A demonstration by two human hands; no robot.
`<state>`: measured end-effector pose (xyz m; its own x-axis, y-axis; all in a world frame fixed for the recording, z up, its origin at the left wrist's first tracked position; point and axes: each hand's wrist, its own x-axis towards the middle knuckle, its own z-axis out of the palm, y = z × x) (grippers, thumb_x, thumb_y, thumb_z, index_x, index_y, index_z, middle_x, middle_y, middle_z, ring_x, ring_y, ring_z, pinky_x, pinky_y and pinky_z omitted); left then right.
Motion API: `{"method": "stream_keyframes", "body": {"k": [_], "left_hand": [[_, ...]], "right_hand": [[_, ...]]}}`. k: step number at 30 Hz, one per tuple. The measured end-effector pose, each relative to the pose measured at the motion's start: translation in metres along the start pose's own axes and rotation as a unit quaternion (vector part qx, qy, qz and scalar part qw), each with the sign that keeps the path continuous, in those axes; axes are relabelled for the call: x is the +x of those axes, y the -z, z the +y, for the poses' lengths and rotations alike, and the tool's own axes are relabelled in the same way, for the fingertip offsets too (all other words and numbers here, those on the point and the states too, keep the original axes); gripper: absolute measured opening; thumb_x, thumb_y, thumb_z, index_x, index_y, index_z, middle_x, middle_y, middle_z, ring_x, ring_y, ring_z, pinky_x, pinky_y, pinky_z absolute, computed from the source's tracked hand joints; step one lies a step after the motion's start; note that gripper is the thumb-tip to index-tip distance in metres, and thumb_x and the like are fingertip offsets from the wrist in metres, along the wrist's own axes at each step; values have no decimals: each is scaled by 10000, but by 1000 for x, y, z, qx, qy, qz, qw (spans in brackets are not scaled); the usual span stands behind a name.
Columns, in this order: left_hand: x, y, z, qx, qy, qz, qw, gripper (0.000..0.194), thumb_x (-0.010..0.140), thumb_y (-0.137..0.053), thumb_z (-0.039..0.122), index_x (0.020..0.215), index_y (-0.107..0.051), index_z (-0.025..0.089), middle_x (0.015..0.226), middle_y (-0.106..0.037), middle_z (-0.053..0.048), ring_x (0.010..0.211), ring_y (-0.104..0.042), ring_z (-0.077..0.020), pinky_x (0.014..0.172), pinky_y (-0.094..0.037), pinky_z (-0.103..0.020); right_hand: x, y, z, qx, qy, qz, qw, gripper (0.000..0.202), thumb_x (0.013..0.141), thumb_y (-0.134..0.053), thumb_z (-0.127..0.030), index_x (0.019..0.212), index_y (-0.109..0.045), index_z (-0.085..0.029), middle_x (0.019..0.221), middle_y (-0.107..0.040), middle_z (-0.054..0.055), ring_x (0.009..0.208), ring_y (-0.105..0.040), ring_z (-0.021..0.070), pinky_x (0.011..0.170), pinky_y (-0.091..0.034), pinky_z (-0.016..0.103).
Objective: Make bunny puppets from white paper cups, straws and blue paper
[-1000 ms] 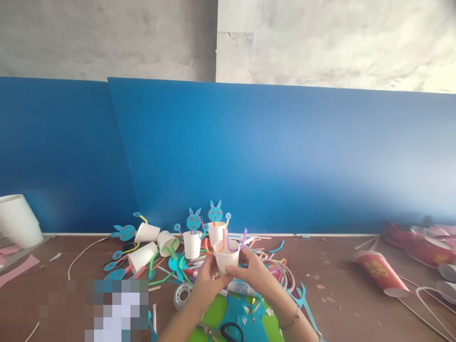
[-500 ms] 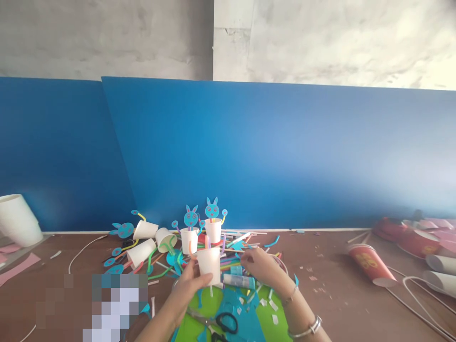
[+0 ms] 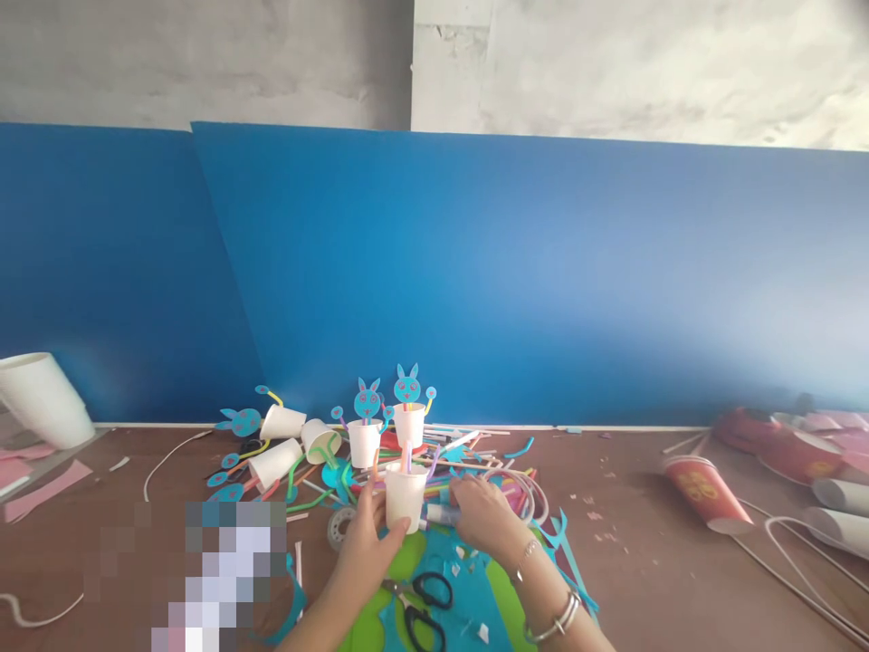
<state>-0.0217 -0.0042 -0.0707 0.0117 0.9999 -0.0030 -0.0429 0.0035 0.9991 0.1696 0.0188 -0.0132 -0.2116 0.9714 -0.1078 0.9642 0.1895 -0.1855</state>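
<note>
My left hand (image 3: 377,534) is closed round a white paper cup (image 3: 405,500), held upright. Drinking straws, orange, pinkish and purple, stick up from the cup. To the right of it, my right hand (image 3: 485,514) reaches down into the pile of colourful straws, fingers bent together; their tips and anything in them are hard to see. A glue stick (image 3: 443,515) lies right by those fingers, partly covered by the hand. Two white cups with blue paper rabbit heads (image 3: 367,404) stand just behind. Black-handled scissors (image 3: 427,593) rest on the blue and green paper (image 3: 468,566) below my hands.
Several similar cups (image 3: 275,464) lie tipped over at the left, near a tape roll (image 3: 339,527). A stack of white cups (image 3: 46,398) leans at far left. A red paper cup (image 3: 706,493) and white cords are on the right. A blue panel (image 3: 509,281) stands behind the table.
My right hand has come down toward the glue stick and straws. The cup in my left hand has shifted slightly right, and the scissors and paper below show more fully.
</note>
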Motion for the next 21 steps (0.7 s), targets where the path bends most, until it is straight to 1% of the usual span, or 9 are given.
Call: {"method": "stream_keyframes", "body": {"k": [6, 9, 12, 14, 16, 18, 19, 20, 21], "left_hand": [[4, 2, -17, 35, -55, 42, 997, 840, 777, -642, 433, 1438, -209, 150, 1444, -403, -230, 1340, -400, -323, 1078, -336, -466], [-1, 3, -14, 93, -120, 77, 985, 686, 813, -624, 374, 1402, -326, 188, 1468, -384, -179, 1362, -355, -316, 1095, -304, -466], [-14, 2, 5, 194, -235, 98, 947, 455, 851, -579, 271, 1294, -488, 230, 1376, -493, -135, 1315, -399, -312, 1082, -302, -471], [-25, -1, 18, 273, -305, 42, 912, 290, 876, -522, 202, 1151, -596, 257, 1190, -618, -110, 1163, -528, -292, 1001, -380, -437], [-34, -9, 19, 346, -364, -93, 860, 260, 884, -469, 148, 1045, -645, 252, 1027, -679, -96, 981, -608, -257, 872, -452, -378], [-41, -21, 5, 399, -436, -204, 781, 226, 878, -481, 154, 995, -659, 229, 880, -715, -79, 804, -640, -226, 724, -477, -322], [-46, -29, -8, 410, -471, -223, 748, 195, 895, -492, 182, 963, -667, 236, 827, -725, -62, 744, -647, -209, 674, -473, -298], [-51, -37, -22, 403, -501, -235, 729, 177, 919, -496, 234, 965, -666, 247, 827, -739, -49, 742, -660, -201, 672, -475, -288], [-57, -44, -37, 386, -512, -234, 730, 185, 936, -486, 249, 1010, -656, 242, 837, -750, -45, 766, -674, -189, 679, -482, -271]], "right_hand": [[6, 7, 2, -27, -24, 17, 999, 222, 764, -546, -89, 942, -678, -109, 978, -715, 175, 953, -651, 300, 754, -407, 325], [9, 8, 5, -30, -41, 29, 998, 183, 807, -550, -150, 932, -676, -103, 951, -718, 184, 938, -656, 296, 750, -407, 323], [9, 7, 7, -28, -47, 35, 998, 177, 828, -565, -220, 913, -679, -115, 932, -723, 172, 909, -663, 291, 720, -406, 313], [9, 8, 8, -25, -47, 38, 998, 178, 829, -566, -239, 908, -682, -130, 937, -725, 157, 899, -665, 286, 703, -402, 305], [7, 10, 9, -22, -48, 41, 998, 166, 820, -553, -210, 893, -690, -150, 922, -730, 136, 871, -669, 274, 679, -393, 294], [5, 13, 10, -19, -49, 41, 998, 183, 792, -533, -143, 849, -705, -172, 867, -736, 113, 814, -674, 252, 639, -375, 278], [4, 14, 10, -17, -49, 40, 998, 206, 770, -524, -110, 818, -712, -180, 830, -736, 103, 778, -673, 239, 615, -362, 270], [4, 15, 10, -15, -47, 39, 998, 225, 750, -516, -87, 781, -716, -185, 791, -734, 94, 741, -668, 227, 592, -347, 264], [3, 16, 10, -13, -44, 37, 998, 237, 735, -510, -75, 745, -718, -189, 759, -730, 88, 712, -662, 217, 571, -333, 261]]}}
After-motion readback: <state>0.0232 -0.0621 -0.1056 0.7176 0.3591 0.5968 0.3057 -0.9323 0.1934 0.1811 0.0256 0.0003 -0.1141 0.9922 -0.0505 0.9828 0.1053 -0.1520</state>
